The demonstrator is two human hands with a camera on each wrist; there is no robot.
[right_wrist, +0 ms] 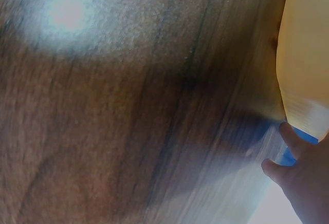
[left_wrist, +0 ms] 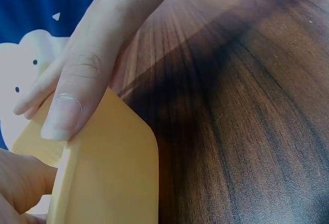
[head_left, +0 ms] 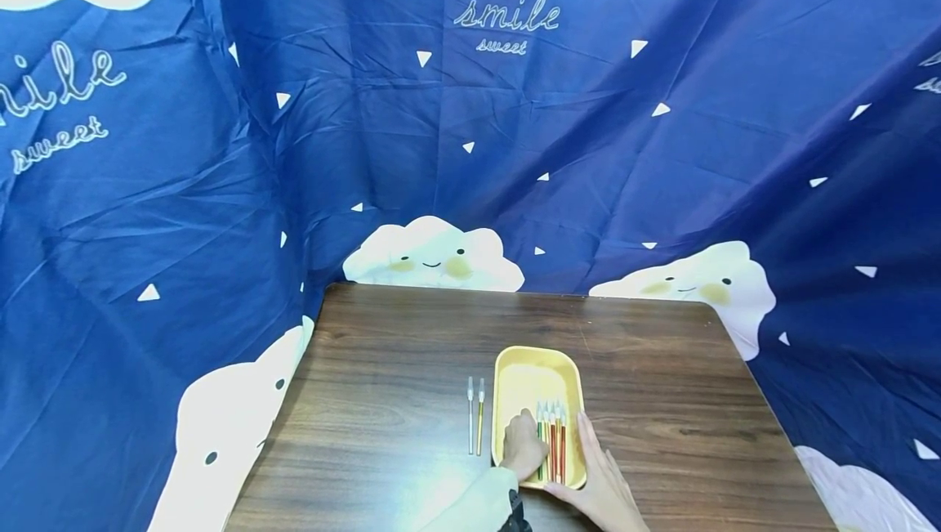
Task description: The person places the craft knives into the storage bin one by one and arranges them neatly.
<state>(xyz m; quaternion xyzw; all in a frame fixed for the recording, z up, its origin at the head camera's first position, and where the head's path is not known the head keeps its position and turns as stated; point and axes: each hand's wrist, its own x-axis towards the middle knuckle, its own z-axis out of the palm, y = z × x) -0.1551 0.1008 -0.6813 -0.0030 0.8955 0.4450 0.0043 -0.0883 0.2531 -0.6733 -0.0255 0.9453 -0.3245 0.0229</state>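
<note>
A yellow tray (head_left: 524, 360) holds a row of slim craft knives (head_left: 553, 442) with clear caps and green, gold and red handles. My left hand (head_left: 524, 444) is down inside the tray, its fingers bent beside the leftmost green handle. Its fingertips are hidden, so whether it pinches a knife cannot be seen. At the near right corner my right hand (head_left: 604, 489) grips the tray, thumb on the near rim and fingers along the right wall. That thumb (left_wrist: 69, 111) shows over the rim in the left wrist view.
Left of the tray, a silver craft knife (head_left: 470, 413) and a gold craft knife (head_left: 481, 418) lie side by side on the brown wooden table (head_left: 397, 344). A blue cloud-patterned curtain (head_left: 382, 123) hangs behind and beside the table.
</note>
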